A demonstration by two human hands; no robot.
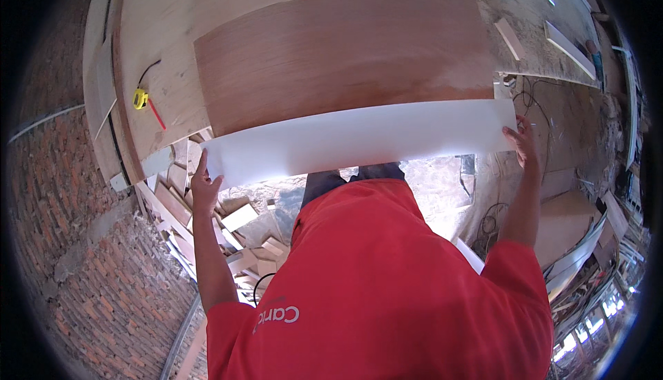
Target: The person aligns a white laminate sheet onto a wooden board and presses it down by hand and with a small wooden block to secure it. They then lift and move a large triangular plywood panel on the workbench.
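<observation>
**Both hands on the white sheet at the bench edge**

I see my left hand [204, 188] at the left end of a long white sheet [359, 139], fingers pointing up along the sheet's end edge and pressed against it; the thumb side sits just beside the corner. I cannot tell whether the fingers wrap behind the sheet or only rest flat on it. My right hand [523, 144] is at the far right end, fingers curled over the sheet's right edge, gripping it near the upper corner.

The sheet runs left to right across the near edge of the bench [159, 27], overhanging it toward me. Its far long edge touches or overlaps the near edge of a reddish-brown plywood panel [338, 55] that lies flat on the bench. The sheet is bright under the light and bows with the lens, so I cannot tell whether it is truly flat.

To the left on the bench lies a yellow tape measure [140, 98], with a red pencil [157, 114] just beside it, both well apart from my left hand. On the far right of the bench lie pale wood strips [570, 48] amid sawdust. Under the bench, near my left arm, is a heap of wood offcuts [207, 221]. A brick wall [76, 242] fills the left side. My red shirt [373, 276] takes up the near middle.
</observation>
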